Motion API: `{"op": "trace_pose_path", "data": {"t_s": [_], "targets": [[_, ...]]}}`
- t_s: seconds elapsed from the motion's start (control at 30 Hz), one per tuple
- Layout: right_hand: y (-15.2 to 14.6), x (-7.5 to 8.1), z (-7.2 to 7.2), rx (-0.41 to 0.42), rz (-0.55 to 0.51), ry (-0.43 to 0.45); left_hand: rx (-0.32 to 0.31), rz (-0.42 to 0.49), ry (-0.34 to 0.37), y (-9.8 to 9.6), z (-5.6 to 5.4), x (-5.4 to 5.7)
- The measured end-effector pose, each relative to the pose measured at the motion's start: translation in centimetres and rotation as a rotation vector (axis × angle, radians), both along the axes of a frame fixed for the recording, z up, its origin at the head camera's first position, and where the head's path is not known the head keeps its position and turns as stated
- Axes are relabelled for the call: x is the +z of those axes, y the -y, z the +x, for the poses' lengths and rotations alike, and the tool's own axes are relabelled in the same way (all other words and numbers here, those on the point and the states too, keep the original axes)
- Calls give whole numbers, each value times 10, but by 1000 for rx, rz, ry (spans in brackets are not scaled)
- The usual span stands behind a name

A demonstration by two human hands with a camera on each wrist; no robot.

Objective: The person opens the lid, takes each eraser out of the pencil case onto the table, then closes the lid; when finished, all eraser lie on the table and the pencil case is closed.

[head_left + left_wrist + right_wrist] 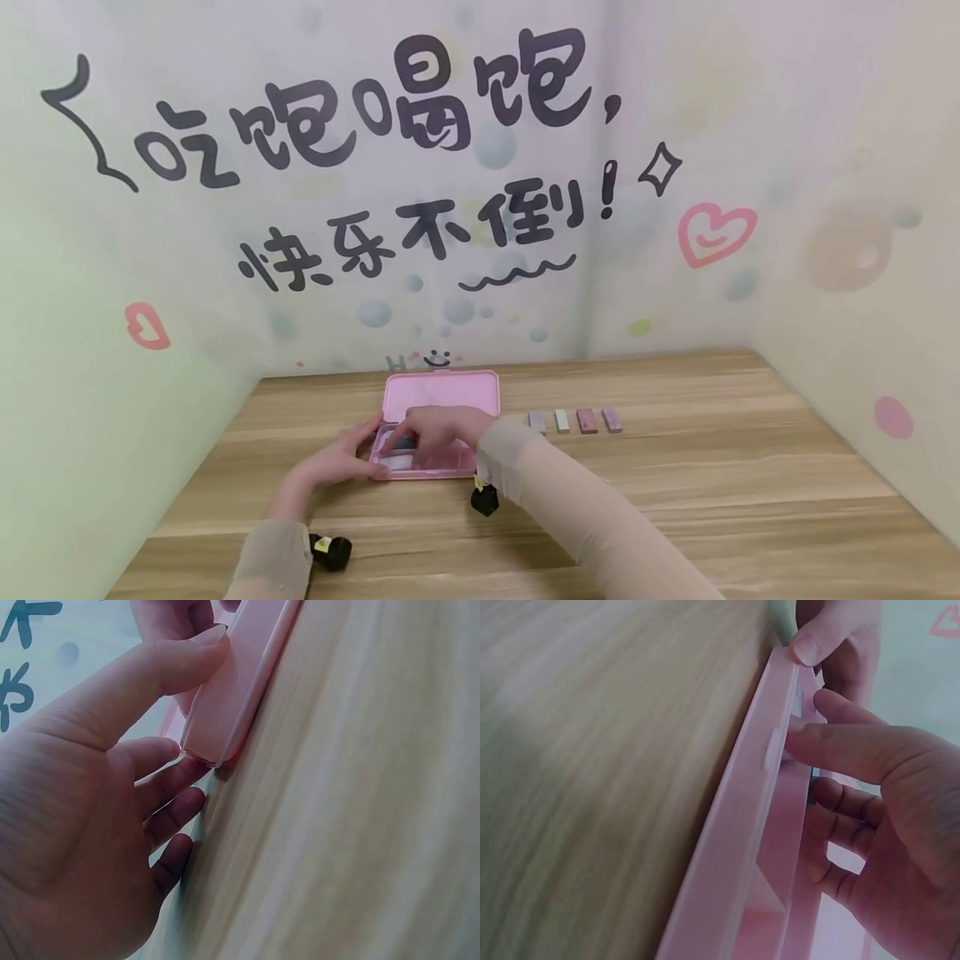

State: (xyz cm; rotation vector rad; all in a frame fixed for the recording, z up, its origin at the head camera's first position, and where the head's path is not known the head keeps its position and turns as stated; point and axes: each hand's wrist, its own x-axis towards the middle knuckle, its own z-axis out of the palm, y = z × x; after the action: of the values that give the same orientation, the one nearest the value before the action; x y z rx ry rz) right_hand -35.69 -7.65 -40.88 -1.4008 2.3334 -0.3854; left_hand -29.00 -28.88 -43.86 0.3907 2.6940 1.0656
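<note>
A pink plastic case lies on the table with its hinged lid raised at the back. My left hand grips the case's left end, its thumb at the near corner and a finger at the far one. My right hand reaches down into the case, index finger pointing to the left end, thumb inside the near wall. A dark blue-grey piece and a whitish piece show in the left compartments. I cannot tell whether the right fingers pinch anything.
To the right of the case stand several small blocks in a row: a greyish lilac block, a white block, a dusty red block and a lilac block. A printed curtain hangs behind the wooden table.
</note>
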Motion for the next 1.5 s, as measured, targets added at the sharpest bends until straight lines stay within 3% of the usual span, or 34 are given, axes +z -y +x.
{"op": "trace_pose_path", "data": {"t_s": [0.33,0.7,1.23,1.5], "targets": [[5,3,3,32,68,-106,-17,-4,-18,-1,0,3],[8,0,4,4,110,-122,-17,-1,-28,0,-1,2],[2,7,1,39,78,-88,-44,20,-39,-2,-2,1],[-8,23,0,43,-12,23,-35,11,-22,-1,2,3]]}}
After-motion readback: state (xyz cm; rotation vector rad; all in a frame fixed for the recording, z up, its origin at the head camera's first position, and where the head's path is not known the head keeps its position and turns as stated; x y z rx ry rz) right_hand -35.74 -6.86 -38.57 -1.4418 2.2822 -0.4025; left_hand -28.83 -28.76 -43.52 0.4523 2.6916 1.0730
